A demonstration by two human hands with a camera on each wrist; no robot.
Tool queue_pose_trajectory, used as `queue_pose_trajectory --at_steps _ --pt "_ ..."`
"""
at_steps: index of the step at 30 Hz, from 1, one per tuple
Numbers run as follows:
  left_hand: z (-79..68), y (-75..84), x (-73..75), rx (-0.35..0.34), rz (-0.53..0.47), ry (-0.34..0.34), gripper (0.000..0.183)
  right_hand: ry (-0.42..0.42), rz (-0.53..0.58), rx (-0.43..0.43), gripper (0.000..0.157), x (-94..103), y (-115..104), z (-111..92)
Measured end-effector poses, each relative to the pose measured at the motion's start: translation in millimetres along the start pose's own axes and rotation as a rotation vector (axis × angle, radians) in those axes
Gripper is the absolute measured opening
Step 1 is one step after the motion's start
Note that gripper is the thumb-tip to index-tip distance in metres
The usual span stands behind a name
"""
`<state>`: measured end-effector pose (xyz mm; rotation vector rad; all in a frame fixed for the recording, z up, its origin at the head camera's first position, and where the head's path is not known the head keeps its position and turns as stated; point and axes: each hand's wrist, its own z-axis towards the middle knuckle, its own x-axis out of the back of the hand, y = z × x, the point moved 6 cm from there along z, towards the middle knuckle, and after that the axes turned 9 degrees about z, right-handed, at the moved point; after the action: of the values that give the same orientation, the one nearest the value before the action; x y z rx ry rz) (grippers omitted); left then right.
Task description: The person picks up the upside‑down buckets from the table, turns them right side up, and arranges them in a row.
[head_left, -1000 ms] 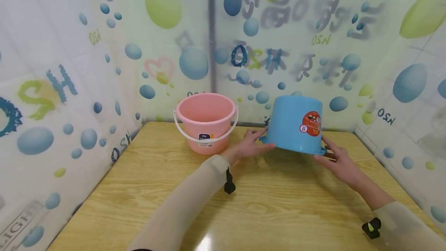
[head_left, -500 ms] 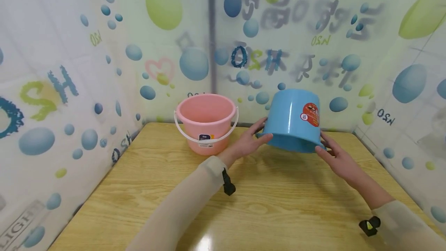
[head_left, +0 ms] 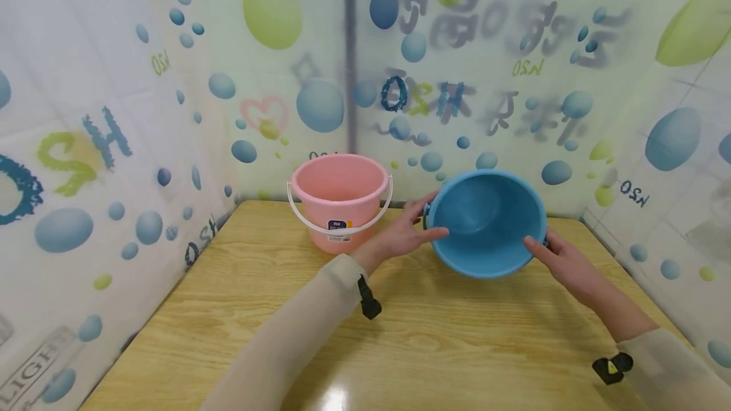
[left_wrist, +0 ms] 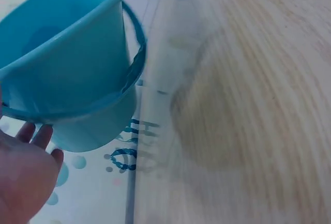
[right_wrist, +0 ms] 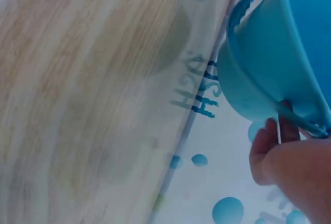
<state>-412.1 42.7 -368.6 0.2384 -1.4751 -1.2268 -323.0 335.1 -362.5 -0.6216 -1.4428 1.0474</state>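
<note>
A blue bucket (head_left: 485, 221) is held above the back right of the table, tilted so that its open mouth faces me. My left hand (head_left: 408, 230) grips its left side, thumb at the rim and fingers behind. On the other side my right hand (head_left: 571, 271) holds the rim, with the thumb in front. Both wrist views show the bucket's blue handle (left_wrist: 138, 61) hanging round the outside of its wall, and in the right wrist view fingers (right_wrist: 286, 125) reach up to it. Left of it, a pink bucket (head_left: 339, 211) stands upright with its white handle hanging in front.
The wooden table (head_left: 445, 347) reaches back to a patterned curtain (head_left: 320, 49) with blue and green dots, which also closes off both sides. The pink bucket stands close behind my left wrist.
Between my hands the blue bucket has turned over from mouth-down, so its inside now faces me. Both hands have stayed at its sides. The pink bucket has not moved.
</note>
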Motion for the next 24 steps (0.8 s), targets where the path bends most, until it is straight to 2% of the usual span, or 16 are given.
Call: queue_pose_trajectory --at_steps 4,10,14,17,21,24 --pt "-2.8 6.1 4.4 -0.061 -0.042 -0.035 0.087 -0.019 0.008 0.027 0.065 -2.5 -7.8 0.7" --pt "-9.7 11.4 7.0 -0.126 -0.132 -0.115 0.106 -0.022 0.099 0.083 0.065 -5.5 -17.4 4.2" --pt "-13.8 14.3 11.6 -0.171 -0.049 -0.1 0.118 -0.004 0.081 0.093 0.068 -3.9 -19.6 5.2" --pt "-14.9 17.2 12.4 -0.23 0.01 -0.083 0.121 0.003 0.097 0.095 0.08 -2.2 -17.6 6.6" --pt "-17.2 19.5 10.3 -0.268 -0.029 -0.095 0.118 -0.009 0.189 0.145 0.091 -1.4 -16.8 6.8" --pt "-19.3 19.8 13.2 -0.251 -0.062 -0.086 0.111 -0.016 0.241 0.17 0.094 -2.4 -17.5 6.2"
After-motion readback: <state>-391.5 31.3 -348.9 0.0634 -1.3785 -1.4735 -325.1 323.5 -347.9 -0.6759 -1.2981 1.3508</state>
